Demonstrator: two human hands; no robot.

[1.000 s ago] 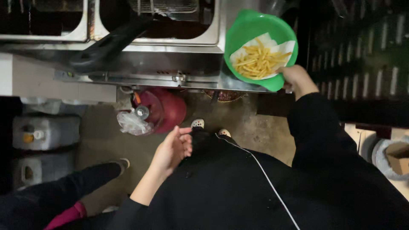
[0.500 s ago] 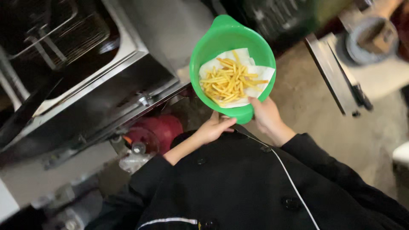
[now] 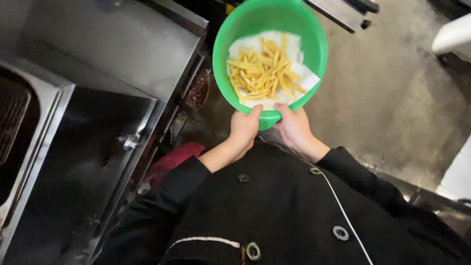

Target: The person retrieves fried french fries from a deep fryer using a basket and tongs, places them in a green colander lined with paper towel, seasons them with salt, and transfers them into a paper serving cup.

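A green plastic bowl (image 3: 274, 14) lined with white paper (image 3: 289, 46) holds a heap of golden fries (image 3: 262, 73). I hold it in front of my chest with both hands. My left hand (image 3: 244, 128) grips the near rim with the thumb over the edge. My right hand (image 3: 295, 127) grips the same rim just beside it, its thumb on the lip too. Black jacket sleeves cover both arms.
A stainless steel fryer cabinet (image 3: 93, 137) with a small valve knob (image 3: 128, 142) fills the left side. A red object (image 3: 174, 159) lies on the floor by its base. Grey concrete floor (image 3: 392, 88) spreads to the right, with a white object (image 3: 454, 34) at the far right edge.
My view has swung away from the fryer. The left hand rose from my side and joined the right on the bowl's rim, and the bowl came in close to my chest.
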